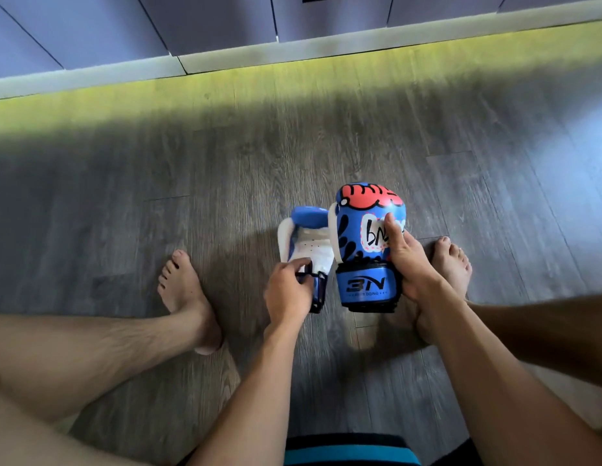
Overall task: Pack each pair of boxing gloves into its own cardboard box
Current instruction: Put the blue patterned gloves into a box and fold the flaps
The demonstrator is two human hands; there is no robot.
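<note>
Two blue boxing gloves are held above the wooden floor between my bare feet. My right hand (409, 260) grips the right glove (367, 237) from its side; this glove shows its printed back with a red patch, white label and a blue cuff marked "BN". My left hand (288, 290) pinches the cuff of the left glove (306, 243), which faces me with its white palm side. The two gloves sit side by side, touching or nearly so. No cardboard box is in view.
My left foot (185, 294) and right foot (451, 264) rest on the grey wood floor (225, 183) either side of the gloves. Purple-grey cabinet fronts (209, 25) with a pale plinth run along the far edge. A sunlit strip lies before them.
</note>
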